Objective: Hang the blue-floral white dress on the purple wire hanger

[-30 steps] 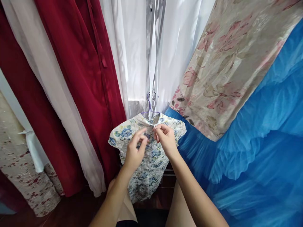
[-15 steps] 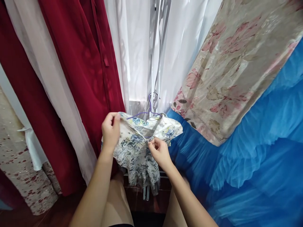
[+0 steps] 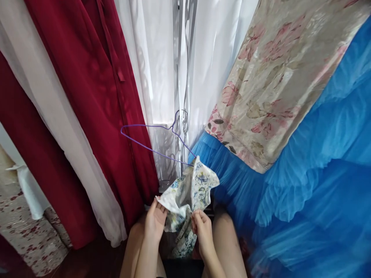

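Floral dress (image 3: 193,184), bunched with its long axis from 7 to 1 o'clock, caught by one shoulder on the purple hanger (image 3: 150,139) tip; left hand (image 3: 155,221) and right hand (image 3: 202,228), fingers closed on its lower folds, lie at 6 o'clock, the right nearer the tip.

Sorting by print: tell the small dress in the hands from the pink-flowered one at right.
The small dress has blue flowers on white; the pink dress, pink flowers on beige. The small dress is crumpled, pinched by the right hand, one corner on the hanger; the pink dress hangs spread and looks far larger. Both are floral.
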{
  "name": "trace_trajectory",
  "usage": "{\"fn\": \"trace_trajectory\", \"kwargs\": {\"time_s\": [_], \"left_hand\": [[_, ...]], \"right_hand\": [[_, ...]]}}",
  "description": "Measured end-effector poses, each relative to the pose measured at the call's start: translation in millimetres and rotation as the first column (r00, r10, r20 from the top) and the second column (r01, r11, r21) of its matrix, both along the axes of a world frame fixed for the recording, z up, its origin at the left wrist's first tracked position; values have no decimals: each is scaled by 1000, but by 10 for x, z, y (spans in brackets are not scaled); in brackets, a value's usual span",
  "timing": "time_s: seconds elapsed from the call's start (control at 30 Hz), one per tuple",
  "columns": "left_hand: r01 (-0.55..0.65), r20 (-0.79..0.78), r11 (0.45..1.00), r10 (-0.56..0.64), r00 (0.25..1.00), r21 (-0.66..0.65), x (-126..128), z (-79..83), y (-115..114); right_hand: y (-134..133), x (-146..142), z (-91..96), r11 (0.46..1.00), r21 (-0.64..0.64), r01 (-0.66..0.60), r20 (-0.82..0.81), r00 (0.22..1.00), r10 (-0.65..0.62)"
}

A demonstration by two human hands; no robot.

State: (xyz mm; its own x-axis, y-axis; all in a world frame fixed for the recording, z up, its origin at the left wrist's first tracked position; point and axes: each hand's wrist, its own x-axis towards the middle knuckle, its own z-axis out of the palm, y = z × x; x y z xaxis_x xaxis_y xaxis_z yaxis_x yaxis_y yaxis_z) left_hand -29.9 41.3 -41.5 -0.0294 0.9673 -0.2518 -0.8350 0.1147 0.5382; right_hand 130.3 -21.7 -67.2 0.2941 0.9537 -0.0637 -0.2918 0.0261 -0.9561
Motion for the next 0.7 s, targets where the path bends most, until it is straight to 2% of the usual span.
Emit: {"fn": "trace_trajectory", "kwargs": {"time_s": [0.07, 0.1, 0.13, 0.2, 0.23, 0.3, 0.37, 0.43, 0.47, 0.53, 0.57, 0.6, 0.63, 0.7], "left_hand": [[74, -66, 995, -70, 995, 59, 201, -22, -245], [124, -158, 986, -105, 982, 115, 299, 27, -348], [193, -272, 966, -142, 952, 173, 395, 108, -439], [361, -518, 891, -179, 837, 275, 571, 323, -590], [438, -622, 841, -164, 766, 317, 644, 435, -653], [502, -761, 769, -33, 648, 395, 736, 619, -749], [496, -838, 755, 127, 530, 428, 739, 709, -808], [551, -891, 740, 144, 432, 387, 662, 691, -836], [626, -915, 707, 77, 395, 330, 606, 644, -845], [799, -950, 576, -118, 289, 171, 485, 495, -860], [857, -960, 508, -185, 210, 89, 426, 405, -862], [885, -970, 465, -210, 125, 13, 369, 315, -859], [891, -979, 451, -197, 45, -50, 311, 233, -844], [874, -990, 469, -116, -82, -127, 179, 121, -774]], "right_hand": [[-199, 88, -139, 998, 15, 62, 98, 993, -63], [-275, 135, -129, 997, 51, 61, 177, 982, -69], [-330, 181, -70, 995, 92, 26, 256, 965, -49], [-385, 261, 148, 981, 135, -137, 366, 927, 79], [-396, 295, 282, 962, 131, -239, 386, 906, 172], [-419, 352, 534, 920, 104, -377, 366, 875, 317], [-475, 405, 715, 914, 77, -397, 320, 879, 355], [-566, 469, 805, 927, 57, -371, 263, 901, 345], [-618, 510, 820, 930, 49, -364, 221, 912, 345], [-719, 621, 818, 927, 26, -375, 121, 922, 369], [-761, 693, 810, 921, 13, -389, 68, 919, 387], [-795, 776, 804, 916, 5, -402, 29, 915, 402], [-818, 868, 805, 910, 2, -415, 14, 910, 415], [-827, 1066, 838, 888, -7, -460, 74, 885, 460]]}}
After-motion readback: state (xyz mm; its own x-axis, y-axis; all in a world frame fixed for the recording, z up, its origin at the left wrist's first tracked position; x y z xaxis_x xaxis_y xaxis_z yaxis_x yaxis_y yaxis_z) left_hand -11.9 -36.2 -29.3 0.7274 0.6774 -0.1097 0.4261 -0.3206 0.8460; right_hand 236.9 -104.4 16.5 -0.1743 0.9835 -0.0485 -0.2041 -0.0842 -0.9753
